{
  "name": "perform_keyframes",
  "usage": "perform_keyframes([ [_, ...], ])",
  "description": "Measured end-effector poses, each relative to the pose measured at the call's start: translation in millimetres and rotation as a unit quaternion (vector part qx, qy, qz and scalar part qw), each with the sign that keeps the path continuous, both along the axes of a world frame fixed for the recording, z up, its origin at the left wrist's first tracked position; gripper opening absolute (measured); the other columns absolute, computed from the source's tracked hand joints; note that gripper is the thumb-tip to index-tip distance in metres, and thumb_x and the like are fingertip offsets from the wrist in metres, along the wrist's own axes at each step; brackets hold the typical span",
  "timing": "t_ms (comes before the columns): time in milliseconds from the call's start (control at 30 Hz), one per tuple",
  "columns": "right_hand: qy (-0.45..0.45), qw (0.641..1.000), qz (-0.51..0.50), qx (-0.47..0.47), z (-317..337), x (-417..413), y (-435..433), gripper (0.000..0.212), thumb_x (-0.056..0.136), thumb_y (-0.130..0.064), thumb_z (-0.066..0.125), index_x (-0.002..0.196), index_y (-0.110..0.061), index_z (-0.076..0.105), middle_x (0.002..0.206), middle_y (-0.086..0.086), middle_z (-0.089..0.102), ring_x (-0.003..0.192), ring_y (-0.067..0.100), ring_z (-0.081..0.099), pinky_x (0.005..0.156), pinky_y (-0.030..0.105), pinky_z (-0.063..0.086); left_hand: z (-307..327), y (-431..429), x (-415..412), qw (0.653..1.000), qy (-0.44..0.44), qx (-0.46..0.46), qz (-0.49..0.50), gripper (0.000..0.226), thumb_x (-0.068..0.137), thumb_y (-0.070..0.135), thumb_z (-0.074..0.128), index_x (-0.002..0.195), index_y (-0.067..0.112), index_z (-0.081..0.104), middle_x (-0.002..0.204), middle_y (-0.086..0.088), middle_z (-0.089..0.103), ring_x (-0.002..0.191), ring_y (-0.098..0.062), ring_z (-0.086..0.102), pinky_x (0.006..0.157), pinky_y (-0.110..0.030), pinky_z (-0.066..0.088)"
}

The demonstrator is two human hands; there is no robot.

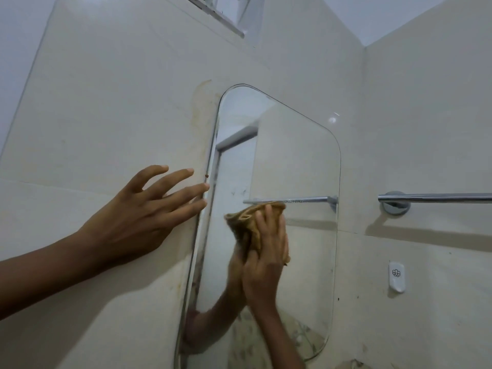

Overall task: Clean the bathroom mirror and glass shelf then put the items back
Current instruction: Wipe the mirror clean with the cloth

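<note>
Cream tiled wall [119, 102] all round, corner at 1 o'clock, small vent [229, 12] at 12. Mirror [292, 161] w/ rounded corners fixed to wall, centre of view, tilted by the wide lens; yellowish stain on tile just past its top-left corner, approx 11 o'clock of mirror. Dark specks along left edge of glass.

Left hand [133, 217] at 9 o'clock, open, fingers spread, palm flat on tile, fingertips [205, 186] touching mirror's left edge. Right hand [266, 251] at 6 o'clock of mirror centre, gripping brown cloth [246, 222], pressed against glass; cloth bunched, sticking out above & left of fingers. Reflection of hand + forearm right behind it in glass.

Chrome towel bar [436, 198] at 3 o'clock, on wall beside mirror, not touching it; also reflected in glass just above cloth. White plastic hook [396, 279] at 4 o'clock, below bar. Glass shelf not in view.
</note>
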State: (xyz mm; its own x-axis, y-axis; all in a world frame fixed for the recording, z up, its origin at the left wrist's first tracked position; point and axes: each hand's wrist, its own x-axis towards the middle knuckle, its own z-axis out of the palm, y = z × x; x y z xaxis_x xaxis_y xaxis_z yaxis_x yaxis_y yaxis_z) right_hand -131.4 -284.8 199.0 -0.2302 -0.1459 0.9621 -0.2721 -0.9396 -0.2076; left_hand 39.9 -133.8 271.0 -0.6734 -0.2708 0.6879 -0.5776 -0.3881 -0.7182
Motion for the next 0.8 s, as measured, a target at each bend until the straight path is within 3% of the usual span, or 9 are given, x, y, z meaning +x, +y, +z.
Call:
perform_keyframes([
  [100,-0.078,0.994,-0.023,0.068,24.2,-37.4,-48.0,0.048,0.090,-0.028,0.033,0.137,-0.024,0.043,0.145,0.008,0.043,0.129,0.026,0.044,0.107,0.049,0.039,0.2,-0.3,-0.8,1.000,0.005,0.004,-0.004,0.047,0.087,0.006,0.031,0.123,0.014,0.059,0.137,-0.008,0.056,0.129,-0.031,0.039,0.107,-0.045,0.020],
  [167,-0.125,0.984,-0.044,0.120,36.1,-64.4,-78.0,0.041,0.094,-0.022,0.040,0.134,-0.023,0.044,0.136,0.010,0.050,0.119,0.028,0.051,0.101,0.047,0.044,0.2,0.4,-1.8,1.000,0.008,0.005,-0.006,0.045,0.088,0.007,0.032,0.122,0.015,0.060,0.136,-0.008,0.056,0.128,-0.031,0.042,0.105,-0.046,0.024],
  [233,-0.152,0.972,-0.053,0.172,40.7,-85.7,-101.7,0.039,0.095,-0.018,0.041,0.134,-0.023,0.045,0.133,0.012,0.051,0.119,0.030,0.051,0.100,0.048,0.043,0.4,0.9,-2.4,1.000,0.008,0.004,-0.009,0.045,0.088,0.007,0.031,0.122,0.015,0.060,0.136,-0.008,0.057,0.128,-0.031,0.043,0.104,-0.046,0.026],
  [433,-0.187,0.950,0.008,0.249,65.0,-90.2,-107.8,0.047,0.096,-0.036,0.035,0.141,-0.028,0.033,0.146,0.011,0.040,0.133,0.032,0.038,0.110,0.054,0.029,0.7,1.5,-2.9,1.000,0.015,0.009,-0.004,0.047,0.089,0.006,0.029,0.122,0.015,0.060,0.136,-0.008,0.056,0.127,-0.031,0.049,0.104,-0.046,0.026],
  [667,-0.097,0.980,0.021,0.172,82.1,-33.2,-40.6,0.057,0.091,-0.048,0.033,0.145,-0.034,0.021,0.157,0.005,0.017,0.144,0.026,0.016,0.117,0.052,0.013,-0.5,1.7,-3.2,1.000,0.019,0.007,-0.004,0.051,0.087,0.003,0.027,0.126,0.013,0.057,0.137,-0.009,0.055,0.130,-0.031,0.040,0.104,-0.046,0.025],
  [800,-0.004,0.998,0.025,0.054,69.3,3.9,16.6,0.051,0.087,-0.051,0.025,0.134,-0.058,0.005,0.149,-0.015,0.007,0.145,0.024,0.010,0.118,0.047,0.004,0.5,4.5,-7.2,0.996,0.083,-0.015,-0.041,0.052,0.090,0.004,0.023,0.134,0.009,0.050,0.137,-0.010,0.054,0.129,-0.028,0.040,0.104,-0.045,0.025],
])
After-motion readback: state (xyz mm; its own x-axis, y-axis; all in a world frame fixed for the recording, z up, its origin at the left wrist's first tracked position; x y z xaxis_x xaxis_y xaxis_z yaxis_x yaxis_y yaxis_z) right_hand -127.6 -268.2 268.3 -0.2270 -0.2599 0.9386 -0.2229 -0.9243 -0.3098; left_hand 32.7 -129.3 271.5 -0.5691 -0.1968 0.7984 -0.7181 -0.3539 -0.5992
